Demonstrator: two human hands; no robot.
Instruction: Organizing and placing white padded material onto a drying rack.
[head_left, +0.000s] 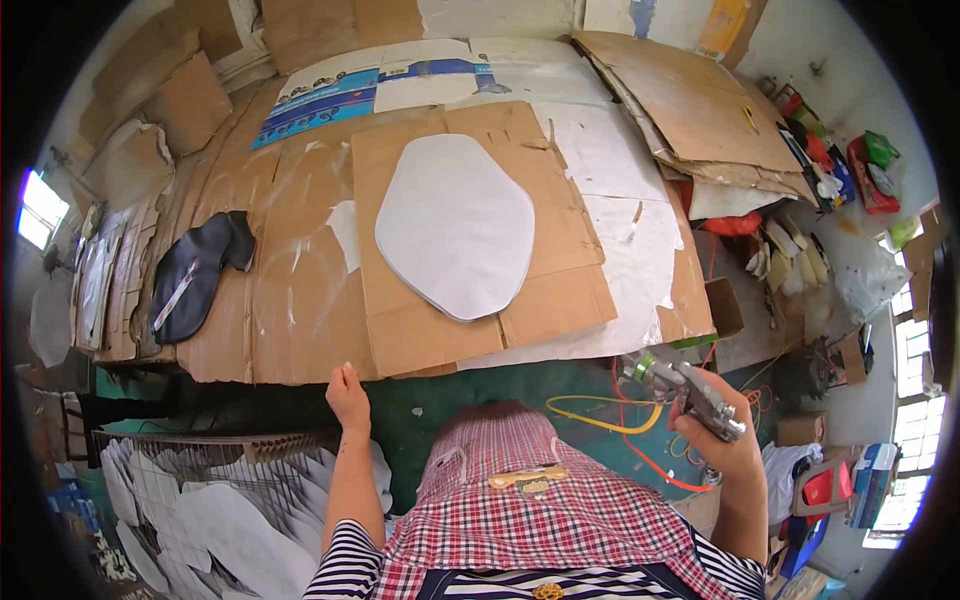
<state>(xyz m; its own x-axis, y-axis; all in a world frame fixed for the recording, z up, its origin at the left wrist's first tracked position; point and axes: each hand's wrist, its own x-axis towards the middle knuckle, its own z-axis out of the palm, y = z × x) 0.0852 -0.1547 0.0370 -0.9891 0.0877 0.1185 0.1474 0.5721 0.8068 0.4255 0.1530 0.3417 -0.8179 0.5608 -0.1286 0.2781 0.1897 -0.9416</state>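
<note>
A broad work table (300,330) covered in overlapping brown cardboard is seen filling the upper half of the view, its near edge running just above the person's hands. On it, a large flat cardboard sheet (560,300) is laid near the middle, and a pale grey, rounded foam panel (455,225) is spread flat on that sheet, well clear of both hands. A black padded piece (195,275) with a pale strip is placed toward the table's left side, apart from the panel. Below the table to the left, a stack of white cut panels (220,510) is held in a wire rack. A red and white checked apron (520,510) is worn over a striped shirt at the lower centre.

The right hand (725,440) is raised beside the table's near right corner, with its fingers clamped round the grip of a metal spray gun (685,390), whose nozzle is pointed up and left toward the table edge. A yellow hose (600,415) and a red hose (650,460) are looped below the gun. The left hand (347,395) is held at the table's near edge, nothing grasped, fingers loosely curled together; whether the edge is touched cannot be told
</note>
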